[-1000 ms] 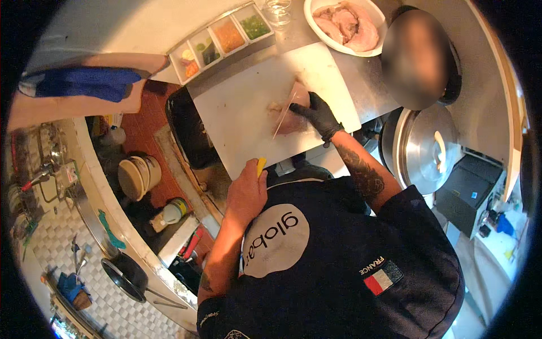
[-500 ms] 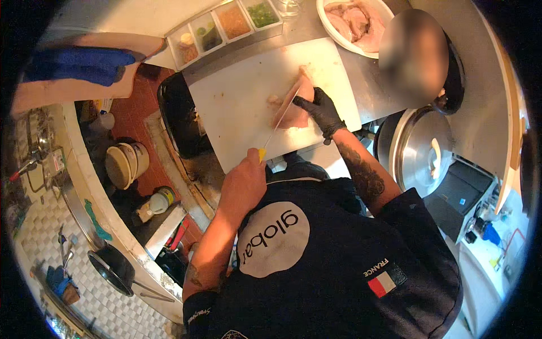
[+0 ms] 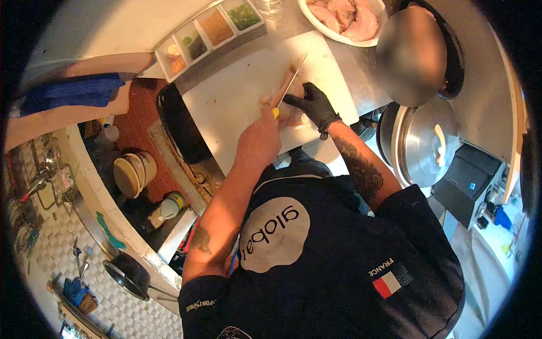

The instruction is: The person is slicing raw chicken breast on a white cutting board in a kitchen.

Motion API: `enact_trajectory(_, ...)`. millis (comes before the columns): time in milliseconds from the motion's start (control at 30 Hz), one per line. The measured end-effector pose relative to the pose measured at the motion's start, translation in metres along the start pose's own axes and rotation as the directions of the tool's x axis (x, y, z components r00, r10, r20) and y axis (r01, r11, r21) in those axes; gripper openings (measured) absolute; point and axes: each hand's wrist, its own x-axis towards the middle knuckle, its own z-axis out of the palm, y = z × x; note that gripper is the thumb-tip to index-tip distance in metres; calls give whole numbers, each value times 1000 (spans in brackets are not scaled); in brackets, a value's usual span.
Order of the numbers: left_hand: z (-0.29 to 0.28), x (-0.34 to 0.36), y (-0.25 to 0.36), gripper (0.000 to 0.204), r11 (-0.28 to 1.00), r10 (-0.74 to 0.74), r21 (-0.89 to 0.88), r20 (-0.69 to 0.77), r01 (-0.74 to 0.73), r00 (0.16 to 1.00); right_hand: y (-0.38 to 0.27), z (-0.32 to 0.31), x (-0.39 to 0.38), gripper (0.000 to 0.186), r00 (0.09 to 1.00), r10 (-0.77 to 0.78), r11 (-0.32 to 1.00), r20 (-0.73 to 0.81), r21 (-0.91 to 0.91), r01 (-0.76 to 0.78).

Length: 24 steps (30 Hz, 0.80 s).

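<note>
My bare left hand (image 3: 261, 138) is closed round the yellow handle of a knife (image 3: 292, 81), whose narrow blade points away from me over a white cutting board (image 3: 226, 101). Under and beside the blade lies a piece of pale pink meat (image 3: 291, 117), partly hidden by my hands. My right hand (image 3: 315, 107), in a black glove, holds the meat from its right side, the thumb close to the blade. A small scrap of meat sits left of the blade.
Beyond the board stands a tray (image 3: 212, 48) of chopped ingredients in compartments. A white bowl (image 3: 370, 42) of meat slices is at the far right, near a blurred area. A large lidded pot (image 3: 426, 147) stands to the right, a black bin (image 3: 179, 121) to the left.
My left hand has pushed the knife forward, away from me, so its tip reaches beyond the meat. My right hand stays at the meat. The view has shifted slightly.
</note>
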Motion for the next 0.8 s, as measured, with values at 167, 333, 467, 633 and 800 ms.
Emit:
enact_trajectory(167,-10,-55,-10,28,998,-55,27,96,53,994,13,0,4,70,1000,-9,999,10,33,9)
enact_trajectory(333,14,-13,-15,25,999,-44,0,9,44,999,2,7,3,72,999,-52,998,-4,-39,52)
enact_trajectory(467,13,-12,-15,24,999,3,-48,-34,-4,999,5,6,0,66,1000,-27,999,13,-45,28)
enact_trajectory(633,9,-44,-26,26,998,-62,19,91,60,994,9,2,-1,78,1000,9,999,14,-53,-9)
enact_trajectory(800,43,-1,-30,29,999,-31,-10,-39,31,999,-6,4,-1,58,999,-32,982,16,-184,35)
